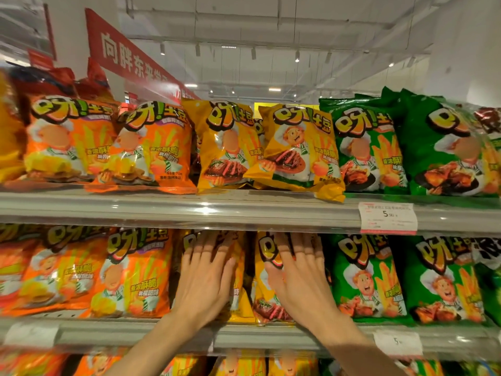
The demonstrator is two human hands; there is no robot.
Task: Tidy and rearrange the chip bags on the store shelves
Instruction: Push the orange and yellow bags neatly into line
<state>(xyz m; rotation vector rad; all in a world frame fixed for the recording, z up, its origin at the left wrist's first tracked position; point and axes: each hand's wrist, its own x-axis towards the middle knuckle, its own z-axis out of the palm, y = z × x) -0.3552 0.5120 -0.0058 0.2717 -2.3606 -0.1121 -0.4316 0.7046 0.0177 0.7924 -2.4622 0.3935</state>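
Two flat, straight-fingered hands, left hand (206, 278) and right hand (295, 278), are pressing side by side on the upright yellow chip bags (267, 302) standing mid-row on the middle shelf (271, 339), directly beyond them.

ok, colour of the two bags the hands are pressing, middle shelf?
Yellow bags, between the orange and green ones; head view, the only one.

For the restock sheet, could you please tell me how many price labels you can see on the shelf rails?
3: one on the upper rail at right, one on the lower rail at right, one blurred at lower left. More may lie outside the view.
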